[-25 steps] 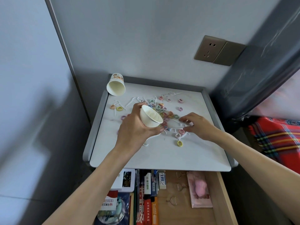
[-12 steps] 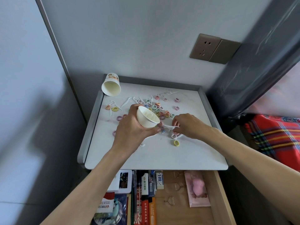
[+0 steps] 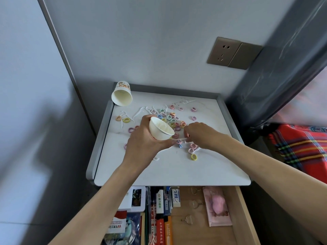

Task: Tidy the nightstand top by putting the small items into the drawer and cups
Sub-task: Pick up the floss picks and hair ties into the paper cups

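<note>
Head view: the left grip (image 3: pixel 143 144) is wrapped round the wall of a small white cup (image 3: pixel 160 129), which is tilted with its mouth toward the right grip (image 3: pixel 201 134). The right grip pinches what looks like a thin white floss pick (image 3: pixel 182 138) just beside the rim. Both hover low over the counter (image 3: pixel 177 170). Pastel hair ties (image 3: pixel 174 121) lie bunched behind the cup, with a few more near the right wrist and other picks scattered toward the back left. A second cup (image 3: pixel 121 96) lies on its side in the back left corner. Below, the drawer (image 3: pixel 246 218) stands open with books (image 3: pixel 160 218) inside.

The pick is probably light, stiff and slick on the smooth top, so it is best pinched by its handle and dropped in end first. The ties look soft and springy, and several should gather in one pinch. The cup seems to be paper and would dent if squeezed, so a loose hold at mid-wall suits it.
</note>
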Available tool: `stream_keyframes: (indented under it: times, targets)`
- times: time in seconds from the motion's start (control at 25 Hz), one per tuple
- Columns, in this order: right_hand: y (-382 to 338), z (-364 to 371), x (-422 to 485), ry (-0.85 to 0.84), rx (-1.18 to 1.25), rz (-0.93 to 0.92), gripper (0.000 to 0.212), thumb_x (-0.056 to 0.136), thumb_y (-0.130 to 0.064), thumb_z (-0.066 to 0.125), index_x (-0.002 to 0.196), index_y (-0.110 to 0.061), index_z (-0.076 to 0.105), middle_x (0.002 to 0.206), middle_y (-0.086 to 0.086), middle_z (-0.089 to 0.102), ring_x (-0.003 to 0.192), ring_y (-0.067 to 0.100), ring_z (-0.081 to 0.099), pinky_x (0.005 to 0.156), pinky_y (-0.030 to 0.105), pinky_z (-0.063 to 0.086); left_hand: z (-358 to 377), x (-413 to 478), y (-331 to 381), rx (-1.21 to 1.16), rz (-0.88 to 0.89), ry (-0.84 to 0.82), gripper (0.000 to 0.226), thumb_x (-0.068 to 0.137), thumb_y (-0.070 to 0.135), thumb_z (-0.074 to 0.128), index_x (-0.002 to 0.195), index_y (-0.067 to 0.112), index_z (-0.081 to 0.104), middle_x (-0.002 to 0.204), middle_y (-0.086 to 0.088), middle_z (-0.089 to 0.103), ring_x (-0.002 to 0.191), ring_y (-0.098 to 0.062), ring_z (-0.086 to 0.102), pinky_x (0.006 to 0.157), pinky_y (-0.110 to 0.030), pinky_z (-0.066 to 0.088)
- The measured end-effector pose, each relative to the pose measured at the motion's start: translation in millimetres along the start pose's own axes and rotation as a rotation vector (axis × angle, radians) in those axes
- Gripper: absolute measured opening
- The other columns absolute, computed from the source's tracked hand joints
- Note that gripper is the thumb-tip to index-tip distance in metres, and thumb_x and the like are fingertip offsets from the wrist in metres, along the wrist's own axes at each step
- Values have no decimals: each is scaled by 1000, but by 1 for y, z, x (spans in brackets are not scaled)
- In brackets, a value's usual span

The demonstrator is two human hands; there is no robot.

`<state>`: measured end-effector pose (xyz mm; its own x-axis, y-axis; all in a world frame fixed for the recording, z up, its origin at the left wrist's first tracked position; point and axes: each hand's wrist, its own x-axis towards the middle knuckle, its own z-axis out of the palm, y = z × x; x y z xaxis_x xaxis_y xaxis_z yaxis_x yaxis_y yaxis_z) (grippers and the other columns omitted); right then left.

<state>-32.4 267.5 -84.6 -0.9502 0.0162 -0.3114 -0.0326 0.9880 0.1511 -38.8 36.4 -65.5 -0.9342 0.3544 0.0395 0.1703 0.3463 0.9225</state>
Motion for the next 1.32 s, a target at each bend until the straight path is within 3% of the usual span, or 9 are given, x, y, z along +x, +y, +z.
stream_keyframes:
  times: [0.12, 0.24, 0.48, 0.68, 0.84, 1.04, 1.2, 1.24, 1.32]
  targets:
    - [1, 1, -4, 58, 22, 22, 20, 90, -3, 58, 107, -12, 61, 102, 3, 64, 88, 21, 62, 75, 32, 51, -1, -1, -1, -4, 9, -1, 76, 56, 44, 92, 120, 29, 52, 101, 13, 67, 93, -6, 63, 76, -26, 53]
    - [4, 3, -4, 84, 77, 79, 20, 93, -2, 54, 110, -12, 59, 101, 4, 65, 83, 22, 59, 67, 28, 43, -1, -1, -2, 2, 14, 2, 77, 56, 45, 93, 120, 29, 52, 101, 13, 67, 94, -8, 63, 78, -30, 54]
    - [5, 10, -7, 98, 80, 97, 29, 91, -1, 55, 118, -12, 58, 115, 4, 61, 108, 24, 59, 86, 31, 48, -1, -1, -1, 2, 13, -8, 78, 56, 47, 92, 120, 29, 52, 101, 13, 67, 94, -7, 63, 77, -29, 54]
    - [11, -10, -15, 137, 177, 202, 16, 98, -11, 52, 111, -19, 56, 99, -2, 69, 83, 20, 64, 71, 33, 51, -4, -1, 0, 3, 0, 3, 73, 58, 42, 92, 118, 32, 51, 100, 13, 67, 94, -8, 63, 76, -31, 55]
    - [-2, -76, -30, 270, 508, 17, 3, 90, -24, 67, 92, -23, 68, 81, -11, 68, 72, 6, 60, 73, 29, 50, -2, -1, 0, -6, -39, 4, 73, 57, 41, 91, 118, 36, 51, 99, 15, 68, 93, -8, 64, 75, -32, 56]
    - [-55, -110, -35, 153, 535, -264, 14, 83, -20, 72, 94, -28, 76, 79, -17, 65, 72, -4, 57, 64, 8, 39, 1, -5, 1, -40, -1, 1, 70, 58, 38, 93, 116, 31, 54, 92, 14, 71, 88, -5, 66, 75, -28, 55]
    - [-34, -92, -35, 386, 669, -189, 13, 85, -14, 72, 95, -22, 75, 87, -9, 71, 77, 4, 62, 72, 16, 47, -4, -5, 0, -11, -15, 18, 75, 57, 40, 93, 118, 36, 50, 98, 14, 69, 95, -11, 66, 78, -34, 57]
    - [-20, -81, -37, 383, 643, -132, 13, 84, -13, 73, 94, -21, 75, 88, -8, 71, 77, 6, 61, 74, 20, 48, -7, -4, -1, -2, -18, 22, 74, 58, 40, 93, 119, 37, 50, 100, 15, 67, 96, -12, 65, 78, -34, 56]
    - [7, -45, -43, 205, 445, -35, 17, 82, -17, 76, 98, -21, 73, 95, -8, 67, 81, 7, 58, 80, 28, 50, -14, -4, -2, 11, -1, 35, 74, 59, 41, 92, 120, 35, 49, 101, 16, 66, 94, -10, 63, 75, -28, 54]
